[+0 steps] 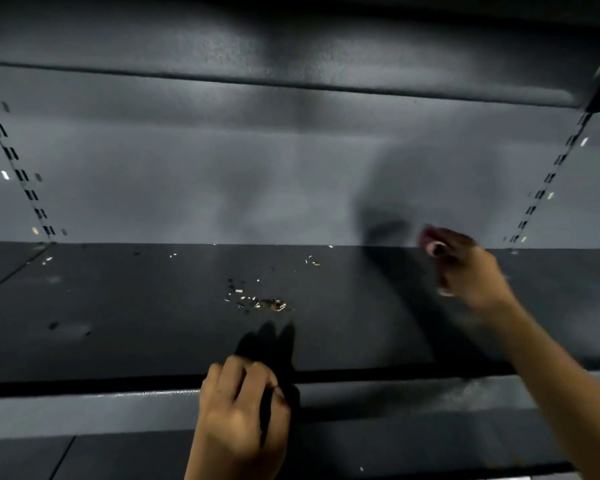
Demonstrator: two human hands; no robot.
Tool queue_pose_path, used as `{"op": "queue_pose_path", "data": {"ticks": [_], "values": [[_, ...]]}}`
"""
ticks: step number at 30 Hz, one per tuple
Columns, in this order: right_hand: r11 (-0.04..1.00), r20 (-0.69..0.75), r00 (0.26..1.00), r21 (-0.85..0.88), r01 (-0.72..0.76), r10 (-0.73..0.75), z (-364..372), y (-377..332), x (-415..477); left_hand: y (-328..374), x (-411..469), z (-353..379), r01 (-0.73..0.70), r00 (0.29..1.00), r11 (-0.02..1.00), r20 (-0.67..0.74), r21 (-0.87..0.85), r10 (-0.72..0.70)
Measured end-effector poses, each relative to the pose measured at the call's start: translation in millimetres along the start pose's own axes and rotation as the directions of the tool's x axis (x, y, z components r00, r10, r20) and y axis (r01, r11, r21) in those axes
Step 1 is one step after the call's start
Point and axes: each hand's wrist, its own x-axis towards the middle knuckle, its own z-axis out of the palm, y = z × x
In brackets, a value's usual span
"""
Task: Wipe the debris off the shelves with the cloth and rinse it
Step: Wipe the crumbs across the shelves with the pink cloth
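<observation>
Here the left hand point(238, 415) sits at about six o'clock, knuckles up, its fingers point(257, 374) curled over the front lip of the dark shelf point(118, 323); the grip is closed loosely on that edge and holds nothing else that can be seen. The right hand point(465, 271) reaches in from four o'clock along a bare forearm, far back on the shelf at about three o'clock, close to where the shelf meets the grey back panel point(257, 168). It is blurred, so whether its grip is spread or pressed together cannot be told; something small and reddish point(430, 233) shows at its fingertips, too smeared to name as the cloth.

The debris point(269, 303), pale flecks and a small brownish clump, lies near the middle of the shelf, between the two hands and touched by neither. A few more flecks point(312, 261) lie scattered toward twelve o'clock, near the back edge. Slotted uprights run up the back panel at nine o'clock point(18, 171) and at two o'clock point(548, 178). Another shelf point(291, 46) hangs overhead at twelve o'clock. Shadows of both hands fall across the shelf surface and the panel.
</observation>
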Motion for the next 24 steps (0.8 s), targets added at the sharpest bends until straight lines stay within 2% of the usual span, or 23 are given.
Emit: {"op": "queue_pose_path", "data": {"ticks": [2,3,4,6,8,11,14,16,18,19,20,21,22,23,24], "values": [[0.951,0.069,0.969,-0.222,-0.216,0.236,-19,57,12,2,0,2,-0.029,0.999,0.999,-0.026,0.029,0.030],[0.892,0.097,0.943,-0.367,-0.263,0.317,-22,78,16,2,-1,2,-0.046,0.998,0.998,-0.033,0.032,0.047],[0.826,0.109,0.922,-0.493,-0.274,0.371,-20,91,22,1,-1,2,-0.059,0.998,0.998,-0.037,0.025,0.060],[0.783,0.158,0.910,-0.578,-0.230,0.384,-2,93,32,-1,-1,3,-0.073,0.997,0.997,-0.027,0.008,0.073],[0.828,0.237,0.923,-0.544,-0.134,0.305,32,72,38,-4,-4,5,-0.079,0.997,0.997,-0.021,0.011,0.080],[0.868,0.342,0.936,-0.487,0.099,0.085,98,16,23,-3,-4,6,-0.085,0.996,0.996,-0.025,0.015,0.085],[0.875,0.452,0.882,-0.366,0.318,-0.131,148,-55,-3,0,-1,5,-0.108,0.994,0.994,-0.030,0.026,0.109],[0.892,0.505,0.833,-0.237,0.384,-0.225,155,-89,-12,1,0,3,-0.146,0.989,0.989,-0.022,0.037,0.147],[0.876,0.421,0.823,-0.117,0.467,-0.383,135,-99,-6,0,0,1,-0.129,0.992,0.992,-0.013,0.011,0.129],[0.868,0.312,0.839,-0.077,0.491,-0.446,120,-96,1,-1,0,1,-0.097,0.995,0.995,-0.010,-0.002,0.097],[0.880,0.205,0.869,-0.061,0.471,-0.451,105,-84,12,-1,-1,2,-0.073,0.997,0.997,-0.015,0.001,0.073],[0.922,0.129,0.920,-0.070,0.380,-0.369,88,-69,25,-2,-3,4,-0.062,0.998,0.998,-0.023,0.016,0.062],[0.969,0.105,0.973,-0.119,0.215,-0.203,72,-45,38,-2,-5,5,-0.057,0.998,0.998,-0.029,0.033,0.058],[0.975,0.134,0.991,-0.219,0.049,-0.019,58,-23,46,0,-5,7,-0.048,0.998,0.998,-0.036,0.050,0.049],[0.945,0.167,0.974,-0.314,-0.094,0.152,48,0,51,1,-5,9,-0.031,0.998,0.997,-0.048,0.071,0.035]]}}
